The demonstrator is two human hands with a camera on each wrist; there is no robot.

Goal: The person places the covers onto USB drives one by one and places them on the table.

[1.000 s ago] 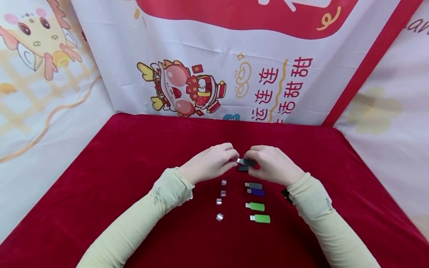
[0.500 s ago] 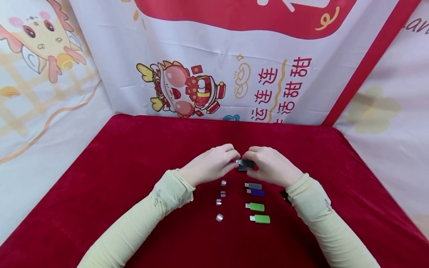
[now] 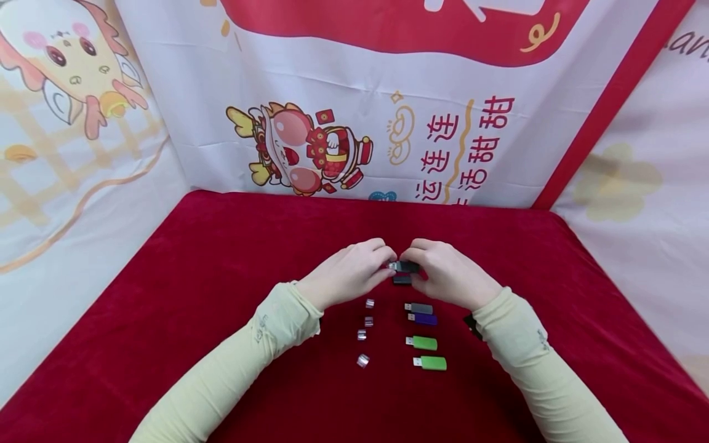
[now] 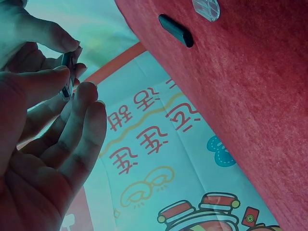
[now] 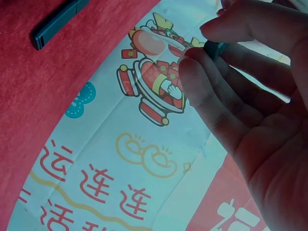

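Note:
My right hand (image 3: 445,267) pinches a dark USB stick (image 3: 408,267) above the far part of the table, its metal end pointing left. At that end, my left hand (image 3: 354,271) pinches a small clear cap (image 4: 67,94) between thumb and fingers. Fingertips hide how far the cap covers the connector. In the right wrist view, only the dark butt of the stick (image 5: 214,49) shows. Just below the hands a black USB stick (image 3: 401,280) lies on the red cloth. Nearer lie a grey stick (image 3: 419,308), a purple stick (image 3: 424,319) and two green sticks (image 3: 424,343).
Several clear caps (image 3: 362,360) lie in a column left of the sticks. Red velvet cloth (image 3: 249,246) covers the table. A printed white curtain (image 3: 332,74) hangs behind its far edge, with more printed cloth at both sides.
The hands have barely moved. My left fingers have closed in slightly on the stick's metal end, and less of the bright connector shows. Items on the cloth have stayed put.

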